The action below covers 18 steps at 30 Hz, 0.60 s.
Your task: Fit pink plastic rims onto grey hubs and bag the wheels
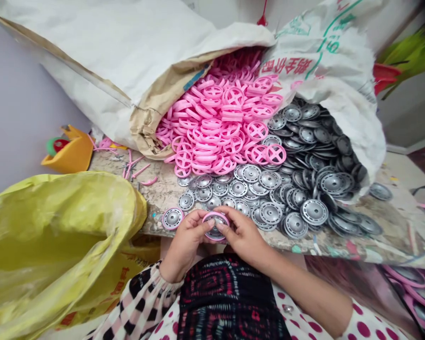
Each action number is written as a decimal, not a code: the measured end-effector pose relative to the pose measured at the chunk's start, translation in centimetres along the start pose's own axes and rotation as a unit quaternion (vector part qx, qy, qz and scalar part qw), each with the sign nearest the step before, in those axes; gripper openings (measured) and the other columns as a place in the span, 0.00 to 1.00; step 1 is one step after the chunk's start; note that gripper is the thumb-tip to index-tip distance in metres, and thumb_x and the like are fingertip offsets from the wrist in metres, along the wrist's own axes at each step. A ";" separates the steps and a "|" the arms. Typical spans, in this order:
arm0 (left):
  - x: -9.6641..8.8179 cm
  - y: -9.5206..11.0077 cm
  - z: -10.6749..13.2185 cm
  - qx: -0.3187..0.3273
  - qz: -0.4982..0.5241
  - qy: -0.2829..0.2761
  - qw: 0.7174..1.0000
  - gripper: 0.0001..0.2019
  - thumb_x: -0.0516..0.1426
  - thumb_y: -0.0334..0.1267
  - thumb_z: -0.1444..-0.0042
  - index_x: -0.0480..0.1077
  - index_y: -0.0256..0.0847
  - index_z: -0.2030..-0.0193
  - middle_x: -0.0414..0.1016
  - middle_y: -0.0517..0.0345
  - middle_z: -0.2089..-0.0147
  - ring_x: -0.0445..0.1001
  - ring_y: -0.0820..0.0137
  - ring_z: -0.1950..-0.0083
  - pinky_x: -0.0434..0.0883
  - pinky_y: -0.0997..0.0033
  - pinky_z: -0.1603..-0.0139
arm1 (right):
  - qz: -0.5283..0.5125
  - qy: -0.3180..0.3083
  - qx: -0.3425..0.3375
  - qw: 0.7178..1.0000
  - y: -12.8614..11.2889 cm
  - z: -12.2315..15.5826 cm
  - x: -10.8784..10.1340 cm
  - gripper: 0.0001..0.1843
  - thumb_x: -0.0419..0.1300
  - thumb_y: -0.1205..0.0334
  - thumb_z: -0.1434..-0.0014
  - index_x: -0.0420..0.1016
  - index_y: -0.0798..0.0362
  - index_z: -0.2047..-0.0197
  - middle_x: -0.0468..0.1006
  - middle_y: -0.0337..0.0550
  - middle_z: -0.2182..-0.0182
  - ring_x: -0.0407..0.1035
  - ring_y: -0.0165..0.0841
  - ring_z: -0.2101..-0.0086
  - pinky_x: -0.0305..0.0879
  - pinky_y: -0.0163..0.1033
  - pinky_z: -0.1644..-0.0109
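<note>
My left hand (186,243) and my right hand (242,236) together hold a pink plastic ring with a grey metal disc (215,225) seated in it, just above the near table edge. The fingers of both hands grip its rim. Close to my left hand, a finished pink-rimmed grey wheel (172,218) lies on the worktable (156,198). Loose grey ribbed discs (269,189) spread in front of my right hand. Behind them, a heap of pink spoked rings (216,118) spills from a white woven sack (127,61).
A yellow plastic bag (46,236) bulges at the left, beside the table. Further back stands an orange holder (69,151). Pink scraps (138,172) lie on the stained tabletop. More pink-rimmed wheels (411,293) sit low at the bottom right, below the table edge.
</note>
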State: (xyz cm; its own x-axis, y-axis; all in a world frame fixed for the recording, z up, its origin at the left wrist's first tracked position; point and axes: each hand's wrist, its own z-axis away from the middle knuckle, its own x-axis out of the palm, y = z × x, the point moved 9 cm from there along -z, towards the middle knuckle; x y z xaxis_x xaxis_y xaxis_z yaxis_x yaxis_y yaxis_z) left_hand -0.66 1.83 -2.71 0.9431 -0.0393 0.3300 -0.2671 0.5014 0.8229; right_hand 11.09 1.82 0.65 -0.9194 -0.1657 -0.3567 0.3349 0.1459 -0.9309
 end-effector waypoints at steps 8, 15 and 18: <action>-8.4 5.3 0.2 0.064 -0.137 0.117 0.982 0.17 0.66 0.44 0.55 0.75 0.35 0.62 0.77 0.54 0.65 0.71 0.72 0.67 0.68 0.76 0.66 | 0.184 -0.042 -0.038 0.981 0.0 -1.6 -1.5 0.16 0.50 0.58 0.34 0.72 0.52 0.47 0.72 0.46 0.62 0.68 0.35 0.60 0.64 0.42 0.54; -12.6 4.5 -0.4 0.068 -0.173 0.192 0.964 0.32 0.66 0.49 0.59 0.67 0.36 0.48 0.73 0.58 0.66 0.69 0.72 0.70 0.67 0.74 0.69 | 0.419 -0.136 -0.160 0.883 -2.7 -5.7 3.8 0.12 0.53 0.63 0.35 0.76 0.49 0.55 0.73 0.46 0.64 0.63 0.39 0.61 0.57 0.42 0.59; -13.1 4.2 -0.5 0.090 -0.289 0.223 0.927 0.27 0.62 0.51 0.55 0.69 0.37 0.51 0.73 0.55 0.65 0.71 0.68 0.67 0.69 0.68 0.65 | 0.472 -0.159 -0.206 0.842 -3.1 -7.6 6.7 0.13 0.54 0.67 0.38 0.75 0.47 0.53 0.72 0.47 0.62 0.63 0.40 0.59 0.55 0.43 0.60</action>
State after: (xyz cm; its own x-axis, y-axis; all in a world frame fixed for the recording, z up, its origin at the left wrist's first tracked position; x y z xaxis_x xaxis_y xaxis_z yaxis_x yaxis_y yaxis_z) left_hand -14.02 4.86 -3.83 0.9160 0.1256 -0.3811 0.3172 0.3547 0.8795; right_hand 2.34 7.65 1.75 -0.1597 -0.0303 -0.9867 0.7253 0.6744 -0.1381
